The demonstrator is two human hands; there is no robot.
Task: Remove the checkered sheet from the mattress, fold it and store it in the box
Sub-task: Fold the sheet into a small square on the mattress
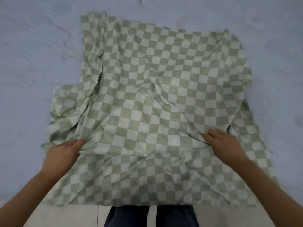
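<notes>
Your pale green-and-white checkered cotton sheet (147,95) lies on the light blue-grey mattress (32,63). It covers the middle of the mattress and runs down to the near edge, where its lower hem hangs over the side. It is doubled over on itself. A rumpled upper layer sits across the mattress centre, and extra layers stick out toward the mattress's left side in a creased, bunched flap. The sheet's far edge is ragged and uneven, and bare mattress shows beyond it. Wrinkles fan out from a raised crease near the middle.

Your left hand (64,151) is over the near left part of the mattress and grips the folded edge of the upper layer. Its fingers (75,143) are curled round the cloth, with the thumb on top and gathered fabric bunched against it. Your right hand (224,143) is over the near right part of the mattress, on the same folded edge. Its fingers (213,134) are bent down into a ridge of cloth and seem to pinch it, though the soft focus makes it hard to tell how far they tuck under. The fold runs loosely between your two hands, and both forearms reach in from below the mattress's near edge.

Below that edge you can see dark navy trousers (150,217) and a strip of pale tiled floor (57,217).
</notes>
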